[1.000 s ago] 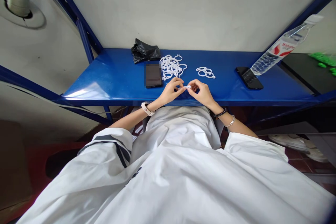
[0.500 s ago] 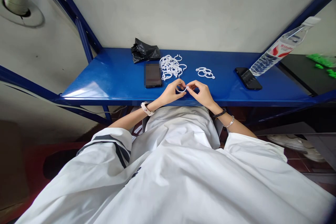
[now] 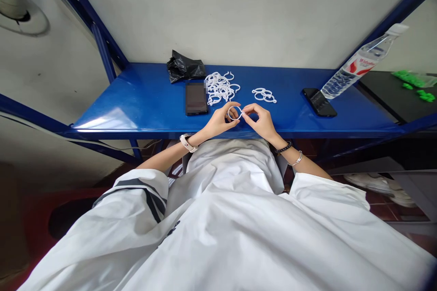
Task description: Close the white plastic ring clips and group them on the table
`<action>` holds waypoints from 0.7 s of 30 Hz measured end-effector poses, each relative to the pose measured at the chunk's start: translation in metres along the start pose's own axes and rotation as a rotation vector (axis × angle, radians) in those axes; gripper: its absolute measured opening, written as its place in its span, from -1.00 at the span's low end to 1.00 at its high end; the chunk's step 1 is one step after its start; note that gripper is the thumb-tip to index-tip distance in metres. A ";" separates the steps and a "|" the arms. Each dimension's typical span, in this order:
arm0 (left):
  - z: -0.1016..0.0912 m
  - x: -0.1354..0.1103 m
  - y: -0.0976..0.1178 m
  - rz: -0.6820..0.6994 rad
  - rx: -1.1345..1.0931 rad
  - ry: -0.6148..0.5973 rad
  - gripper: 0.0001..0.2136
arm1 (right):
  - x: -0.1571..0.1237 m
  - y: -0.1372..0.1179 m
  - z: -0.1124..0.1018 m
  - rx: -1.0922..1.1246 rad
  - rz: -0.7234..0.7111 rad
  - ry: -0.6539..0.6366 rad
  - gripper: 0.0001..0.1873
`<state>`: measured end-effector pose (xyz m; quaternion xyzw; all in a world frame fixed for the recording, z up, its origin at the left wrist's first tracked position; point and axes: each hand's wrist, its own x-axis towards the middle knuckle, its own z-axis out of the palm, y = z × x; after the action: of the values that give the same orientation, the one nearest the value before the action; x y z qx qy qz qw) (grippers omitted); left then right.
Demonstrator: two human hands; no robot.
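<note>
Between my hands, at the front edge of the blue table (image 3: 153, 113), is a white plastic ring (image 3: 230, 117). My left hand (image 3: 220, 119) is closed on its left side, fingers curled around it. At the ring's right side, my right hand (image 3: 261, 120) pinches with thumb and fingertips near the joint, whose detail is too small to make out. Just beyond my left hand lies a pile of white rings (image 3: 220, 87), some with open ends. A smaller group of white rings (image 3: 264, 95) lies beyond my right hand.
A dark phone-like device (image 3: 196, 99) lies left of the pile, with a crumpled black plastic bag (image 3: 186, 67) behind it. To the right, a water bottle (image 3: 358, 66) stands beside a black phone (image 3: 320, 102). Green pieces (image 3: 409, 78) lie on a dark surface at far right.
The ring between my hands has turned and now shows as a fuller circle. My hands stay almost in place, and the whole view has shifted slightly.
</note>
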<state>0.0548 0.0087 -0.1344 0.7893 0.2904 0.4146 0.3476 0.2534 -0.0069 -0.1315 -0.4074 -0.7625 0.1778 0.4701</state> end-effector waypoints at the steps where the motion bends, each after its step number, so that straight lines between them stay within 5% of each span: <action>1: 0.000 0.000 0.000 -0.003 0.002 0.003 -0.55 | 0.000 0.000 0.000 0.012 0.009 0.004 -0.74; 21: 0.001 -0.003 0.006 -0.073 0.019 0.013 -0.53 | -0.001 0.001 -0.002 0.020 -0.141 -0.026 -0.71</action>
<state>0.0552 0.0030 -0.1313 0.7787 0.3250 0.4039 0.3532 0.2565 -0.0074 -0.1321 -0.3456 -0.7935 0.1570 0.4756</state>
